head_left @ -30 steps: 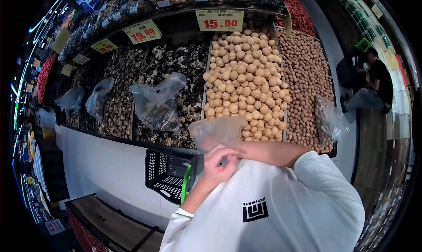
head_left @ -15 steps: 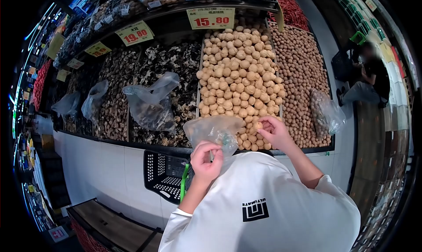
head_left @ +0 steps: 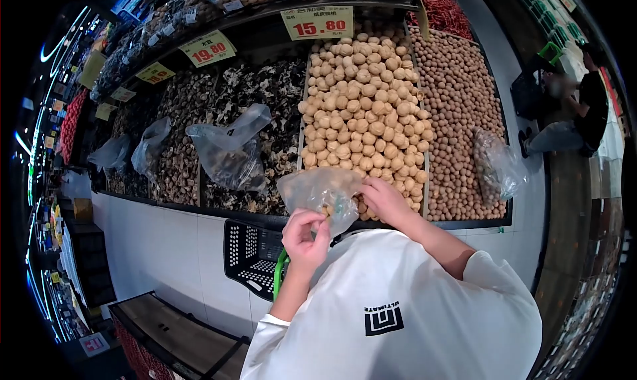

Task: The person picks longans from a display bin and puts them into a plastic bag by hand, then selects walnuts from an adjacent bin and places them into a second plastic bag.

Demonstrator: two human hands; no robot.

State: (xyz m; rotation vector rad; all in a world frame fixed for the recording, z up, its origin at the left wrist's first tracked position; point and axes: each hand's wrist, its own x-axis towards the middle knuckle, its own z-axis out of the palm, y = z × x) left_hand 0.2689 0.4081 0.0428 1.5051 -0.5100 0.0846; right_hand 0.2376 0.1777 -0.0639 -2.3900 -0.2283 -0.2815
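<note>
My left hand (head_left: 305,239) is closed on the near edge of a clear plastic bag (head_left: 322,189). The bag lies over the front of the pale walnuts (head_left: 365,108), and a small tan shape shows through it near my left fingertips. At the bag's right edge, my right hand (head_left: 386,201) is low over the walnuts with its fingers drawn together. What its fingertips hold, if anything, is hidden. A price sign (head_left: 318,23) reading 15.80 hangs above the walnut bin.
Left of the walnuts are dark dried goods (head_left: 282,108) with a loose plastic bag (head_left: 232,148) on them; smaller brown nuts (head_left: 458,108) lie right. A black basket (head_left: 249,251) stands below the bin's edge. A person (head_left: 584,108) sits at far right.
My right hand first reached across to the bag, then out to the walnuts, where it pinched one. Now it has moved left to the bag's edge. My left hand keeps hold of the bag.
</note>
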